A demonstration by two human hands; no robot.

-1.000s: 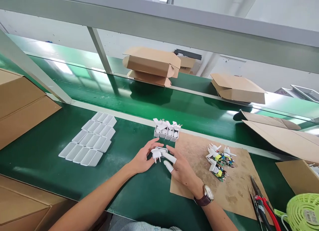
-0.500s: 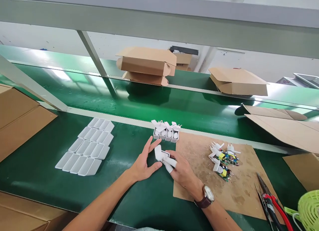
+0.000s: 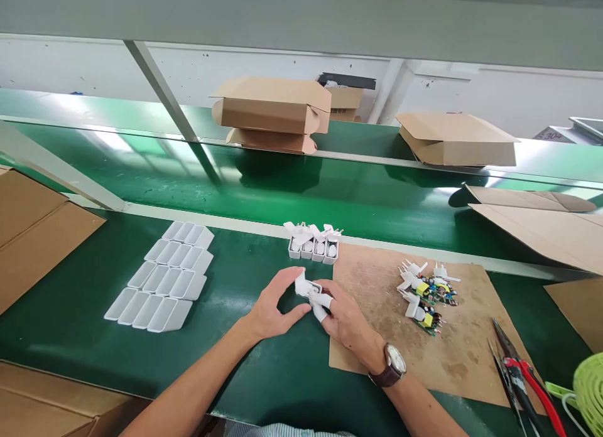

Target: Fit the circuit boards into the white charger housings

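Note:
My right hand (image 3: 351, 318), with white covers on its fingertips, grips a small white plug-in charger case (image 3: 308, 289) whose angled plug part sticks up at its left end. Around that same case my left hand (image 3: 276, 306) is curved, fingertips on the plug part and thumb at its lower side. Just beyond the hands stands a row of several white charger cases (image 3: 313, 248) with plug parts on top. Several circuit boards with white plug parts (image 3: 426, 296) lie to the right on a brown cardboard sheet (image 3: 372, 330).
Rows of white case shells (image 3: 160, 277) lie at left on the green table (image 3: 226, 261). Pliers with red handles (image 3: 518, 368) and tweezers (image 3: 507, 387) rest at right, near a light green basket-like object (image 3: 588, 393). Cardboard boxes (image 3: 273, 113) sit on the shelf behind.
My left fingers have closed in from a spread pose onto the plug part of the charger case. My right hand keeps its grip. The camera view has tilted slightly.

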